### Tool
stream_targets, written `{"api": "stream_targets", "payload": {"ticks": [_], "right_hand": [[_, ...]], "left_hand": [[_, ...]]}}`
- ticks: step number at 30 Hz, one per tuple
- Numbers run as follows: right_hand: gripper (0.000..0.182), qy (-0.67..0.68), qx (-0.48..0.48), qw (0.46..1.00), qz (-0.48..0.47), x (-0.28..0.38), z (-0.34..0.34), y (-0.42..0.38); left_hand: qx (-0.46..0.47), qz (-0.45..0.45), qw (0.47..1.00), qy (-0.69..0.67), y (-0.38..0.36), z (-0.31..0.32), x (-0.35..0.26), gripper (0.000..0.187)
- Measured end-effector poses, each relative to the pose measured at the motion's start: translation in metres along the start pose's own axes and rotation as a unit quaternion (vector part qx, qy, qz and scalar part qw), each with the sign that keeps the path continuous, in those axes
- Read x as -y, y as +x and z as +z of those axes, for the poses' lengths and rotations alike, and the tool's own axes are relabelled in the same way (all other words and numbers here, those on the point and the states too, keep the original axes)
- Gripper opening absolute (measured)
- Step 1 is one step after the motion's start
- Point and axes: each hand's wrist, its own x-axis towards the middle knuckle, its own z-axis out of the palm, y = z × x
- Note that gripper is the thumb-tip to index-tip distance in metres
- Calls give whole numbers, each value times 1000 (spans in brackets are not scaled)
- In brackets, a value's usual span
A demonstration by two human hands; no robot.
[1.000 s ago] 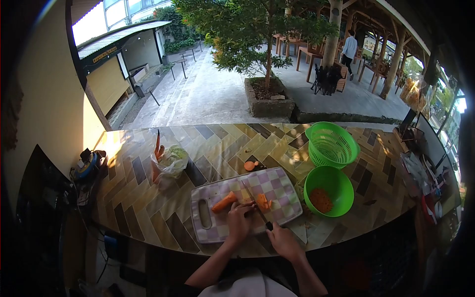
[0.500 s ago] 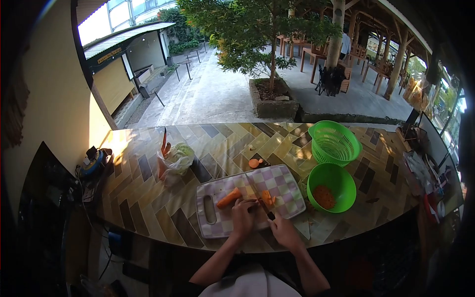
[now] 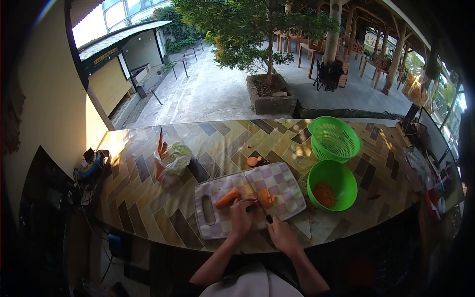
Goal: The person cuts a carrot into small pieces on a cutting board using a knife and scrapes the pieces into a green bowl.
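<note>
- Carrot [image 3: 227, 197]: on the cutting board [image 3: 292, 198], just left of the left hand [image 3: 241, 216]; cannot tell whether that grip holds anything.
- Right hand [image 3: 283, 234]: grip closed around the knife [image 3: 261, 208].
- Carrot pieces [image 3: 267, 197]: right of the blade.

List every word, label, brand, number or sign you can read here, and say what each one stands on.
Legible texts: none.
Yellowish sign on the dark front of the small building across the yard: apparently lettering, too small and blurred to read.
Plastic packets at the table's right end: too blurred to tell any print.
Cutting board and green bowl: no lettering visible.
</note>
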Motion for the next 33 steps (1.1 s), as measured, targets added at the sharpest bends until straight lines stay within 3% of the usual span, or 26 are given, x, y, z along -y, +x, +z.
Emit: {"api": "stream_targets", "payload": {"ticks": [5, 8, 14, 23, 29, 33], "right_hand": [[25, -80, 23, 994, 65, 27, 0, -1], [25, -97, -3, 994, 44, 25, 3, 4], [31, 99, 17, 994, -32, -5, -13, 11], [30, 40, 16, 999, 4, 7, -7, 3], [27, -53, -59, 997, -6, 8, 19, 1], [26, -81, -16, 996, 37, 24, 12, 3]], "left_hand": [[-12, 13, 1000, 13, 0, 0, 1, 22], [-11, 12, 1000, 14, -1, -2, 0, 20], [3, -11, 1000, -17, 1, -3, -2, 18], [-2, -5, 1000, -26, 1, -5, -2, 19], [0, 0, 1000, -15, 1, -4, -1, 19], [-5, -3, 1000, 3, 0, -4, 2, 19]]}}
